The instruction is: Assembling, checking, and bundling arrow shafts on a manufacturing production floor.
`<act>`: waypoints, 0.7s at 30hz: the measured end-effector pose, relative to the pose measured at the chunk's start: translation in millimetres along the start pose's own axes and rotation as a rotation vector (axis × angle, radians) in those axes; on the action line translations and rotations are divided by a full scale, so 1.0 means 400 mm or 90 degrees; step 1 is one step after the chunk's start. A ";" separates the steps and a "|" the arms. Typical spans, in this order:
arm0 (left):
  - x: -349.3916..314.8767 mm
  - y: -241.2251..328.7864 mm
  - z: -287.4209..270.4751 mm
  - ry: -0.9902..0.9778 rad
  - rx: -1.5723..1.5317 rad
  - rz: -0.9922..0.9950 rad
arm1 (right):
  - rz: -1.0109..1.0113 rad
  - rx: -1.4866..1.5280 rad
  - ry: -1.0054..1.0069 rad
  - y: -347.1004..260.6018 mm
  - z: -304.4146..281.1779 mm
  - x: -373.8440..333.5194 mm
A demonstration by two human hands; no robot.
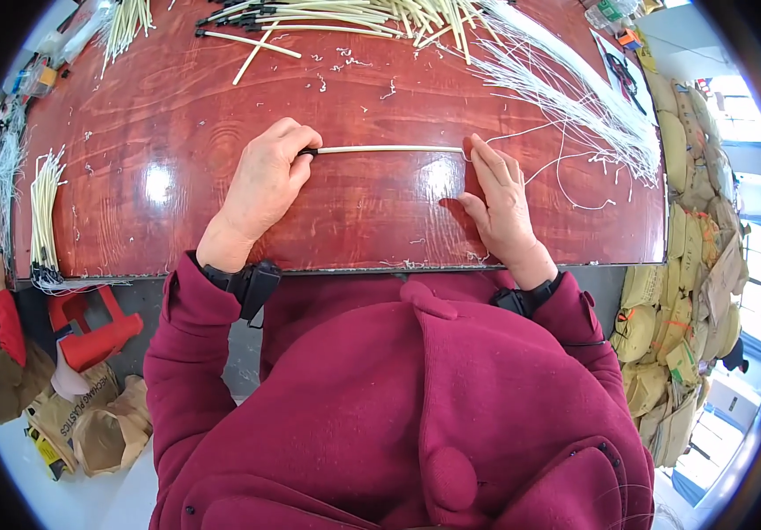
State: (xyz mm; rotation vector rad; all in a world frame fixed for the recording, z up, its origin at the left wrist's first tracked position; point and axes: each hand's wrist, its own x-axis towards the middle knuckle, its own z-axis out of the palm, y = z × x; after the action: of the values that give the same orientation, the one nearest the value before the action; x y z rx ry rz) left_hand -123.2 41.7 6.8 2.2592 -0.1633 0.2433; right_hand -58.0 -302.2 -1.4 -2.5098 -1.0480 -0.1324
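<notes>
My left hand (pixel 273 170) is closed around the black end of a thin cream tube (pixel 389 148), which lies level across in front of me. At the tube's right end is my right hand (pixel 500 199), its fingers stretched out and its thumb apart, the fingertips touching or very close to the tip. A fine white strand (pixel 526 134) runs rightward from beside those fingertips toward a long bundle of white strands (pixel 606 115). Whether any strand is caught between the right fingers, I cannot tell.
A heap of cream tubes with black ends (pixel 345 16) lies at the far side of the glossy red-brown table (pixel 222 115). Another tube bundle (pixel 45 212) stands near the left edge. White scraps dot the surface. A person's red sleeve (pixel 8 327) and a red stool (pixel 102 340) are at left, stacked sacks (pixel 676 309) at right.
</notes>
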 end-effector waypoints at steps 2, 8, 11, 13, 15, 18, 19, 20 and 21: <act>-0.001 -0.001 0.000 0.001 0.002 0.000 | 0.002 -0.020 -0.014 0.004 0.002 0.005; -0.001 0.000 -0.001 -0.003 0.005 0.002 | 0.009 -0.032 0.006 0.008 0.004 0.013; -0.002 0.002 -0.003 -0.011 0.000 -0.016 | 0.029 -0.015 0.033 -0.001 0.002 0.011; -0.003 -0.002 -0.004 -0.013 0.003 -0.019 | 0.029 -0.023 0.031 0.004 -0.004 0.003; -0.004 -0.006 -0.006 -0.022 0.010 -0.019 | 0.028 -0.026 0.027 0.012 -0.010 -0.006; -0.002 -0.007 -0.006 -0.020 0.004 -0.018 | 0.011 -0.020 -0.002 0.023 -0.019 -0.024; -0.002 -0.006 -0.005 -0.019 0.002 -0.016 | 0.012 -0.020 -0.003 0.023 -0.019 -0.024; -0.002 -0.005 -0.005 -0.020 0.001 -0.017 | 0.009 -0.029 -0.004 0.022 -0.018 -0.022; -0.003 -0.004 -0.005 -0.020 0.003 -0.017 | 0.006 -0.038 -0.005 0.022 -0.018 -0.019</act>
State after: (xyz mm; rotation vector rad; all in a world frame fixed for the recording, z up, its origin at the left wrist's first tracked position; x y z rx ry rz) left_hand -124.1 44.2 6.7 2.2699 -0.1491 0.1939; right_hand -56.9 -315.6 0.3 -2.5696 -1.0507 -0.1523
